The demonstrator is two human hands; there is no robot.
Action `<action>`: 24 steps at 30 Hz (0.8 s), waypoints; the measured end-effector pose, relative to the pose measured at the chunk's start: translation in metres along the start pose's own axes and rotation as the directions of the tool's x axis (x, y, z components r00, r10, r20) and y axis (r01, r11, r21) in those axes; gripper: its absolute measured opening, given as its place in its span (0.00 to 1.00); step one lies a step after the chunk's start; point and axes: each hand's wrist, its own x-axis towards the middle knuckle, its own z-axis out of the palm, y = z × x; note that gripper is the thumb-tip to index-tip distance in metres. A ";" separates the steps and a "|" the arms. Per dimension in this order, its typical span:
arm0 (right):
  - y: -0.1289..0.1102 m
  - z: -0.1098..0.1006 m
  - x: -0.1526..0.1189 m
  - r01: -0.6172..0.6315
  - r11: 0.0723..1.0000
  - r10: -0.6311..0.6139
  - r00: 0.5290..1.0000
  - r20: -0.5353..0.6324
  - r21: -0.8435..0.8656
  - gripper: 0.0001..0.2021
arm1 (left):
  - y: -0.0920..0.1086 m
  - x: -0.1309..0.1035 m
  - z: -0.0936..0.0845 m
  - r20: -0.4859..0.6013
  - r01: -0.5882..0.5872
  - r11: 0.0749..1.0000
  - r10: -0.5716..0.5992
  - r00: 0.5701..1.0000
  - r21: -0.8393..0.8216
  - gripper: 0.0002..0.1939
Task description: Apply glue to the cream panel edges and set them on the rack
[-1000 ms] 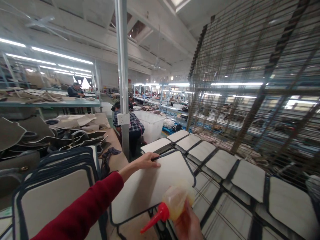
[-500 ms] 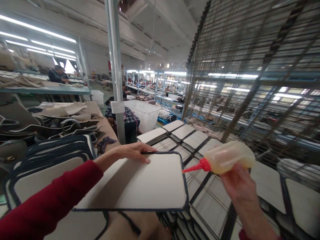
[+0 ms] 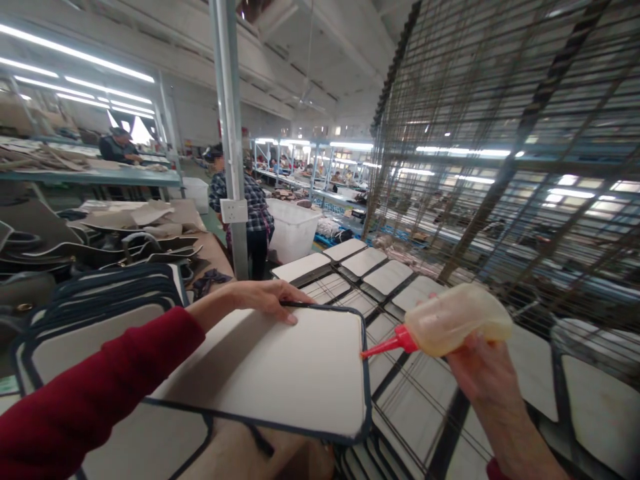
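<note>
My left hand [image 3: 267,300] grips the top edge of a white panel with a dark navy border [image 3: 280,373], thumb on its face and fingers behind. The panel is held up at a tilt, its lower right corner dipping. In my right hand [image 3: 483,363] is a squeeze bottle [image 3: 455,320] with yellowish contents and a red pointed nozzle [image 3: 387,345]. The nozzle tip meets the panel's right edge, at the seam between white face and border. Part of my right hand's fingers is hidden behind the bottle.
A stack of similar bordered panels [image 3: 107,313] stands on the left. More panels [image 3: 385,277] lie in rows on a wire rack in front, beside upright wire racks [image 3: 500,133]. A metal post [image 3: 233,133] rises ahead; a person in a plaid shirt [image 3: 255,207] stands behind it near a white bin [image 3: 295,230].
The nozzle tip has moved slightly down along the panel's right edge. The panel's lower right corner has dropped a little. The person behind the post has straightened up from bending.
</note>
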 end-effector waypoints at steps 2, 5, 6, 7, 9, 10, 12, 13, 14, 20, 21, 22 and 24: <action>-0.001 -0.001 -0.003 0.005 1.000 -0.005 1.000 -0.009 -0.012 0.36 | 0.001 -0.002 0.002 -0.009 0.013 1.000 -0.013 1.000 -0.011 0.29; -0.003 0.001 -0.007 0.010 1.000 -0.010 1.000 -0.009 -0.005 0.35 | 0.003 -0.003 0.004 -0.025 0.016 1.000 -0.017 1.000 -0.009 0.31; -0.004 0.003 -0.008 0.010 1.000 -0.010 1.000 -0.016 -0.002 0.35 | 0.004 -0.004 0.005 -0.028 0.020 1.000 -0.020 0.999 -0.008 0.31; -0.005 0.004 -0.009 0.003 1.000 -0.003 1.000 -0.022 0.002 0.35 | 0.005 -0.004 0.006 -0.028 0.024 1.000 -0.024 0.999 -0.008 0.31; -0.007 0.007 -0.011 -0.013 1.000 0.013 0.999 -0.030 0.012 0.35 | 0.006 -0.005 0.007 -0.029 0.028 1.000 -0.028 0.999 -0.008 0.31; -0.007 0.008 -0.012 -0.017 1.000 0.017 0.999 -0.028 0.013 0.34 | 0.006 -0.005 0.007 -0.027 0.028 1.000 -0.028 0.999 -0.007 0.30; -0.007 0.007 -0.013 -0.016 1.000 0.016 1.000 -0.009 0.007 0.33 | 0.006 -0.006 0.007 -0.023 0.028 1.000 -0.028 0.999 -0.006 0.30; -0.007 0.007 -0.014 -0.007 1.000 0.007 1.000 -0.003 0.002 0.33 | 0.006 -0.007 0.008 -0.023 0.031 0.999 -0.031 0.999 -0.008 0.30; -0.007 0.006 -0.014 0.001 1.000 -0.001 1.000 0.002 -0.001 0.33 | 0.006 -0.007 0.008 -0.024 0.034 0.999 -0.034 0.999 -0.011 0.29; -0.005 0.002 -0.018 -0.017 1.000 0.017 1.000 0.025 -0.012 0.35 | 0.005 -0.008 0.007 -0.044 0.043 0.999 -0.045 0.998 -0.031 0.28; -0.005 0.002 -0.018 -0.019 1.000 0.019 1.000 0.022 -0.017 0.36 | 0.006 -0.009 0.007 -0.044 0.050 0.998 -0.052 0.998 -0.043 0.28; -0.006 0.003 -0.019 -0.020 1.000 0.020 1.000 0.017 -0.021 0.36 | 0.007 -0.009 0.007 -0.045 0.056 0.997 -0.058 0.997 -0.058 0.29; -0.006 0.003 -0.022 -0.018 1.000 0.018 1.000 0.011 -0.024 0.36 | 0.008 -0.010 0.008 -0.055 0.065 0.995 -0.070 0.996 -0.082 0.29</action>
